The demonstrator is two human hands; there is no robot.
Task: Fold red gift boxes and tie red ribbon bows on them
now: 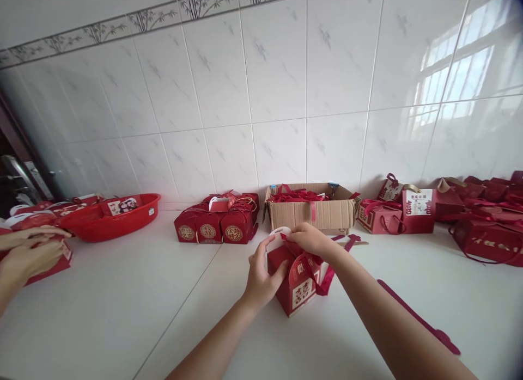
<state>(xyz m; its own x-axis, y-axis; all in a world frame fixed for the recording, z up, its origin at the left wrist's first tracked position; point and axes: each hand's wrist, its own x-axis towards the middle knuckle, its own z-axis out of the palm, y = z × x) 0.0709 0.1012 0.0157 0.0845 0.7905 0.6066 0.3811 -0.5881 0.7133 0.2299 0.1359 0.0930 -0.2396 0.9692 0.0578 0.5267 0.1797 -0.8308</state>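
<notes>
A small red gift box (303, 295) with a rounded handle flap and gold and white lettering stands on the white counter in front of me. My left hand (261, 274) grips its left side, thumb on the near face and fingers behind. At the top, my right hand (308, 241) has its fingers pinched together on a dark red ribbon (324, 282), whose tail hangs down the box's right side. The exact pinch point is partly hidden by the fingers. On the counter to the right lies a loose dark red strip (420, 317).
An open cardboard box (312, 216) of red ribbons stands by the tiled wall. Red boxes (210, 227) sit left of it, and more boxes and bags (417, 211) line the right. Further left are a red basin (110, 225) and another person's hands (36, 255) on a red box.
</notes>
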